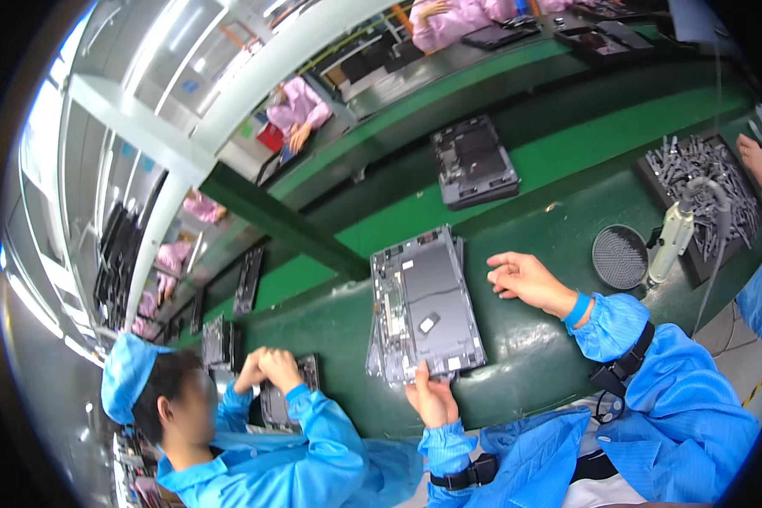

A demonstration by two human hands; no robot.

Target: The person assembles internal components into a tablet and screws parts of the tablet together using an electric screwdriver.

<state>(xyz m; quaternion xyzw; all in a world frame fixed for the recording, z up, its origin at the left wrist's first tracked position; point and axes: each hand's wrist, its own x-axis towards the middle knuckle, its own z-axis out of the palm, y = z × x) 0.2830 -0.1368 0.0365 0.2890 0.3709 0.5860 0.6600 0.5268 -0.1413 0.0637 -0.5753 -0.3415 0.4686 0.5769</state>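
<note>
In front of me an opened tablet-like device casing (pixel 436 309) lies on the green bench, with dark battery panels and a circuit board exposed. Another casing (pixel 372 360) shows beneath it, slightly turned. My left hand (pixel 433 401) grips the near edge of the upper casing, with a fingertip on its top face. A small dark piece with a pale patch (pixel 429 323) rests on the battery area. My right hand (pixel 529 281) is apart from the casing, to its right, its index finger stretched out and the others partly bent. I see nothing in it.
To the right are a round black dish (pixel 620 256), a pale handheld tool (pixel 671 241) with a coiled cord, and a tray heaped with small dark parts (pixel 707 199). Stacked casings (pixel 474 161) sit on the green belt. A co-worker (pixel 262 440) works at left beside a green post (pixel 279 220).
</note>
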